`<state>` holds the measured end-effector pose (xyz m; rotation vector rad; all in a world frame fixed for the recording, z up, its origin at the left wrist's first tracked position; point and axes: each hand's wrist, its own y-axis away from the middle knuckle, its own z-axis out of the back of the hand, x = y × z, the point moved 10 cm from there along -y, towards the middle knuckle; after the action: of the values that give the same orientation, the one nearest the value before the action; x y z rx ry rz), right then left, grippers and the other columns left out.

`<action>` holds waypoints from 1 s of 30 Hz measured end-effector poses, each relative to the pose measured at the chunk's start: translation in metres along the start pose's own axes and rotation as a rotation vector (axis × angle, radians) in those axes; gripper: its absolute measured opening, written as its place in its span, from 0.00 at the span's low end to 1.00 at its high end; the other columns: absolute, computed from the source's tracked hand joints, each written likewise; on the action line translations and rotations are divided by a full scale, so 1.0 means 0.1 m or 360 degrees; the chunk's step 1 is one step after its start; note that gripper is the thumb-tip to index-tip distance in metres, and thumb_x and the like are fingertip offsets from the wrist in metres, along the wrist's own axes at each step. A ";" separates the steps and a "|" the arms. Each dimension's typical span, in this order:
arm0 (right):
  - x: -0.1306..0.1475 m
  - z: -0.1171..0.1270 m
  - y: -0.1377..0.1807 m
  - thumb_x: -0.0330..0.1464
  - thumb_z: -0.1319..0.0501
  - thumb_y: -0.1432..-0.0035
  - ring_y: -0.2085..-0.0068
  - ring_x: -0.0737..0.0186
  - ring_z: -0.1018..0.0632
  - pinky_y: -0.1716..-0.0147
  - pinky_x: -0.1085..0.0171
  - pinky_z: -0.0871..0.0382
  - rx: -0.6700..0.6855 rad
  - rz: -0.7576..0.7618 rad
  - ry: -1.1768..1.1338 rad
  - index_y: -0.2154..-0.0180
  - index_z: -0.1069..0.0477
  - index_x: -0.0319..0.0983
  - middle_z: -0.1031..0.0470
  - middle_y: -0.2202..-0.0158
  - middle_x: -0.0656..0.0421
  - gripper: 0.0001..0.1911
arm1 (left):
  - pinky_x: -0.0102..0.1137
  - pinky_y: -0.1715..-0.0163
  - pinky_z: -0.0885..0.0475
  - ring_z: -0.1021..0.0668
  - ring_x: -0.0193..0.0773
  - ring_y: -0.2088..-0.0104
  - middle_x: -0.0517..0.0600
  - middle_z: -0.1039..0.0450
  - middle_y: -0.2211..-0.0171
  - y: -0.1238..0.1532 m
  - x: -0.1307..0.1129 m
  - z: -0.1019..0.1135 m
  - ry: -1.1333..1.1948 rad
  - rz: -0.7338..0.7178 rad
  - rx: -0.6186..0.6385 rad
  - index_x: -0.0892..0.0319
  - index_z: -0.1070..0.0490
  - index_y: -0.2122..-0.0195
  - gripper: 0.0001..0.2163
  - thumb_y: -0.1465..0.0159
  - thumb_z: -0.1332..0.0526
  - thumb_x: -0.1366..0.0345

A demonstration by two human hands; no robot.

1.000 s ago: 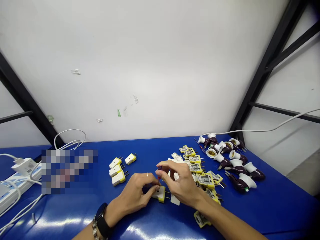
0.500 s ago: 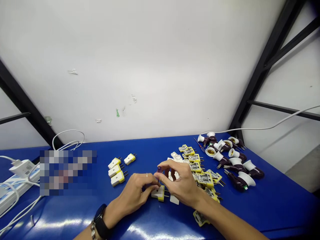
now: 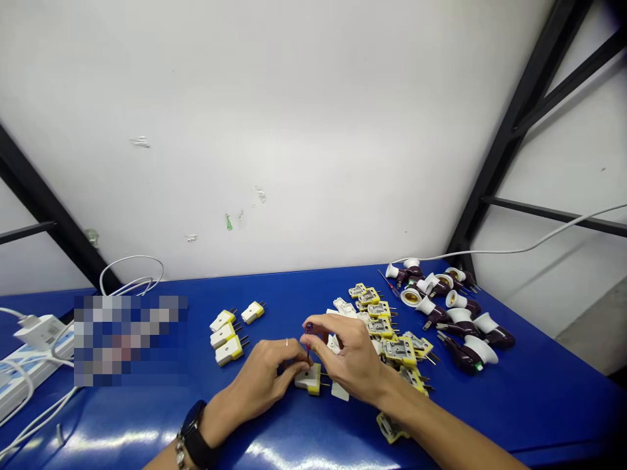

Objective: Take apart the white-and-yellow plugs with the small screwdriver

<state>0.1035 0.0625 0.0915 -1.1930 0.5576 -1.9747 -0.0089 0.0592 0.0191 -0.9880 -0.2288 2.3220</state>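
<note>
A small screwdriver [image 3: 309, 331] with a dark purplish handle stands upright, its top pinched between the thumb and forefinger of my right hand [image 3: 353, 349]. Its thin shaft runs down to a white and yellow two-pin plug [image 3: 308, 378] lying on the blue table, pins pointing right. My left hand [image 3: 272, 373] is closed at the plug's left and far side, fingertips by the screwdriver's shaft; they partly hide the shaft's lower end. A loose white cover [image 3: 339, 391] lies just right of the plug. My right hand covers some white pieces behind it.
Several closed plugs [image 3: 228, 352] lie to the left. On the right are many open yellow plug halves [image 3: 399, 351] with metal parts, then dark lamp holders [image 3: 465, 352] with white collars. A second screwdriver [image 3: 390, 284] lies behind. A power strip [image 3: 29, 378] with cables is far left.
My right thumb and forefinger have shifted slightly around the screwdriver's handle, showing more of it. The left hand and the plug keep their places; the whole view has drifted a little.
</note>
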 end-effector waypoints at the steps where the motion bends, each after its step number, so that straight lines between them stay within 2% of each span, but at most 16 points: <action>1: 0.00 0.00 0.00 0.30 0.36 0.38 0.70 0.62 0.20 0.66 0.64 0.28 -0.0016 0.0001 0.0030 0.60 0.22 0.39 0.18 0.68 0.57 0.05 | 0.27 0.68 0.33 0.23 0.35 0.71 0.47 0.21 0.71 0.00 0.00 0.00 -0.0009 0.0003 -0.0001 0.58 0.25 0.67 0.08 0.32 0.42 0.71; 4: -0.02 0.01 0.00 0.31 0.36 0.38 0.70 0.61 0.20 0.66 0.64 0.28 -0.0049 -0.0037 0.0010 0.60 0.22 0.39 0.18 0.68 0.57 0.05 | 0.27 0.67 0.32 0.23 0.35 0.71 0.47 0.21 0.71 -0.01 -0.03 0.01 -0.0004 0.0017 0.0007 0.58 0.25 0.67 0.08 0.32 0.42 0.69; 7: -0.08 0.11 -0.04 0.32 0.36 0.38 0.71 0.63 0.21 0.69 0.65 0.28 -0.0086 -0.0187 -0.0139 0.57 0.23 0.39 0.19 0.70 0.59 0.07 | 0.29 0.61 0.30 0.21 0.38 0.64 0.49 0.20 0.64 -0.03 -0.10 -0.03 0.0027 0.0003 0.0114 0.57 0.23 0.61 0.04 0.34 0.36 0.64; 9: -0.14 0.28 -0.08 0.34 0.37 0.36 0.73 0.64 0.23 0.73 0.66 0.30 -0.0190 -0.0286 -0.0227 0.55 0.24 0.39 0.21 0.72 0.60 0.09 | 0.31 0.58 0.29 0.21 0.40 0.61 0.49 0.20 0.60 -0.03 -0.15 -0.05 -0.0006 -0.0027 0.0198 0.55 0.23 0.56 0.11 0.38 0.31 0.60; 11: -0.20 0.52 -0.13 0.36 0.40 0.33 0.72 0.63 0.23 0.72 0.66 0.29 -0.0332 -0.0329 -0.0240 0.53 0.25 0.39 0.23 0.72 0.60 0.11 | 0.31 0.59 0.29 0.21 0.41 0.60 0.49 0.20 0.60 -0.03 -0.13 -0.03 -0.0107 -0.0027 0.0232 0.54 0.23 0.54 0.15 0.41 0.28 0.59; 13: -0.28 0.75 -0.18 0.38 0.43 0.31 0.68 0.62 0.23 0.69 0.64 0.28 -0.0421 -0.0377 -0.0119 0.52 0.25 0.40 0.25 0.69 0.59 0.13 | 0.32 0.61 0.30 0.21 0.41 0.61 0.49 0.21 0.61 -0.03 -0.04 0.06 -0.0271 0.0022 0.0209 0.54 0.23 0.57 0.11 0.40 0.30 0.62; 15: -0.37 0.93 -0.22 0.39 0.45 0.31 0.67 0.61 0.24 0.68 0.63 0.30 -0.0404 -0.0430 0.0108 0.51 0.25 0.41 0.25 0.65 0.58 0.15 | 0.33 0.61 0.31 0.22 0.42 0.62 0.50 0.22 0.63 -0.03 0.11 0.21 -0.0504 0.0120 0.0132 0.54 0.23 0.59 0.07 0.38 0.33 0.63; 19: -0.65 1.08 -0.26 0.38 0.43 0.34 0.60 0.56 0.23 0.61 0.60 0.31 -0.0059 -0.0650 0.0653 0.54 0.23 0.42 0.22 0.58 0.55 0.13 | 0.38 0.60 0.31 0.23 0.48 0.60 0.53 0.22 0.61 -0.02 0.42 0.59 -0.1075 0.0328 -0.0104 0.55 0.23 0.58 0.07 0.36 0.37 0.62; 22: -0.92 1.09 -0.16 0.39 0.39 0.40 0.54 0.50 0.22 0.57 0.59 0.32 0.0317 -0.0854 0.0953 0.54 0.24 0.40 0.21 0.56 0.53 0.14 | 0.41 0.58 0.31 0.25 0.52 0.55 0.56 0.24 0.54 -0.02 0.46 0.66 -0.1332 0.0369 -0.0234 0.57 0.26 0.48 0.13 0.33 0.41 0.66; 24: -1.08 1.04 -0.04 0.39 0.35 0.45 0.53 0.47 0.21 0.58 0.58 0.32 0.0589 -0.0977 0.1078 0.54 0.24 0.38 0.21 0.55 0.51 0.18 | 0.42 0.55 0.31 0.26 0.52 0.52 0.57 0.26 0.50 -0.04 0.36 0.53 -0.1277 0.0279 -0.0237 0.57 0.29 0.44 0.15 0.32 0.43 0.69; 26: -1.19 0.99 0.07 0.40 0.31 0.51 0.53 0.44 0.21 0.59 0.58 0.32 0.0809 -0.1078 0.1140 0.54 0.24 0.38 0.21 0.54 0.49 0.22 | 0.43 0.51 0.32 0.26 0.50 0.50 0.56 0.27 0.48 -0.08 0.15 0.29 -0.1057 0.0113 -0.0142 0.56 0.31 0.43 0.16 0.31 0.45 0.70; 28: -1.24 0.95 0.15 0.40 0.29 0.55 0.54 0.43 0.22 0.60 0.58 0.33 0.0925 -0.1133 0.1162 0.54 0.24 0.39 0.21 0.54 0.49 0.26 | 0.42 0.49 0.32 0.27 0.47 0.49 0.54 0.28 0.46 -0.10 -0.09 0.01 -0.0784 -0.0039 0.0049 0.52 0.32 0.41 0.17 0.30 0.45 0.70; 30: -1.23 0.93 0.15 0.38 0.29 0.56 0.54 0.43 0.22 0.60 0.59 0.33 0.0950 -0.1128 0.1182 0.53 0.24 0.40 0.21 0.54 0.49 0.26 | 0.41 0.48 0.32 0.27 0.46 0.48 0.52 0.29 0.43 -0.08 -0.32 -0.23 -0.0572 -0.0141 0.0256 0.48 0.32 0.41 0.18 0.30 0.44 0.69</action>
<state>0.2262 0.1498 0.0566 -0.2463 -0.1790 -2.9099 0.0281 0.0459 0.0252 -0.4690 -0.2188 2.3793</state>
